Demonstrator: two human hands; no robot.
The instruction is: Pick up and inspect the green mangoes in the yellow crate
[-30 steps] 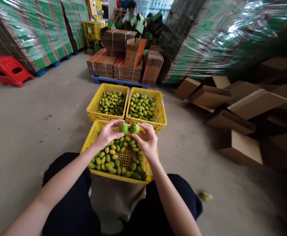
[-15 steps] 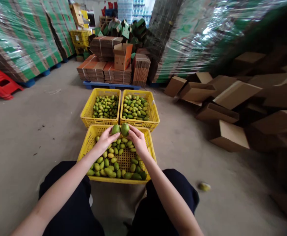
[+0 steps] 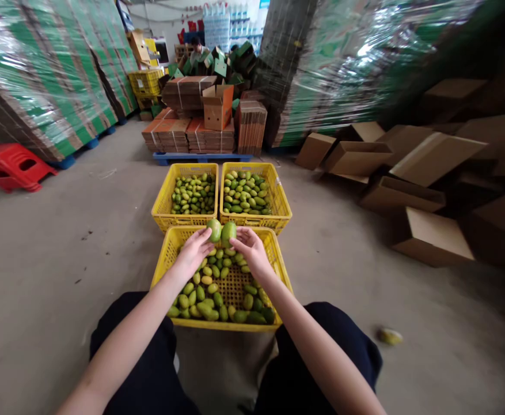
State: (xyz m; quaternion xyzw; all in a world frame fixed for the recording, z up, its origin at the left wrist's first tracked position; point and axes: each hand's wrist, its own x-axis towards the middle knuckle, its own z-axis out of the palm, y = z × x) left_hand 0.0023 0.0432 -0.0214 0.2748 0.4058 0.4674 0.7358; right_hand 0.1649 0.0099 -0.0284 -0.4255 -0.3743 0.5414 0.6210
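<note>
From my end, I take the near crate as the dial's hub, with 12 straight ahead. The largest things I see are the wrapped stacks (image 3: 49, 75) at 10 and 1; their edges blur, so I can't count them. Cartons (image 3: 437, 158) lie heaped at 2, overlapping too much to number. I count three fruit-filled crates on the floor: near crate (image 3: 226, 325), left crate (image 3: 182, 221) at 11, right crate (image 3: 256, 220) at 1. One stool (image 3: 14, 166) sits at 10.

Both hands are over the near crate's 12 o'clock edge. My left hand (image 3: 193, 251) pinches one green fruit (image 3: 213, 230) between thumb and fingers; my right hand (image 3: 252, 252) likewise grips a second fruit (image 3: 228, 234). The two are side by side; I can't tell whether they touch.

I judge each light, firm and smooth enough to slip, yet apt to bruise. I'd hold it round its widest part, thumb opposite fingertips, without squeezing. Two are held; those in the crates overlap beyond my counting. One blurred yellowish piece (image 3: 390, 336) lies on the floor at 4.
</note>
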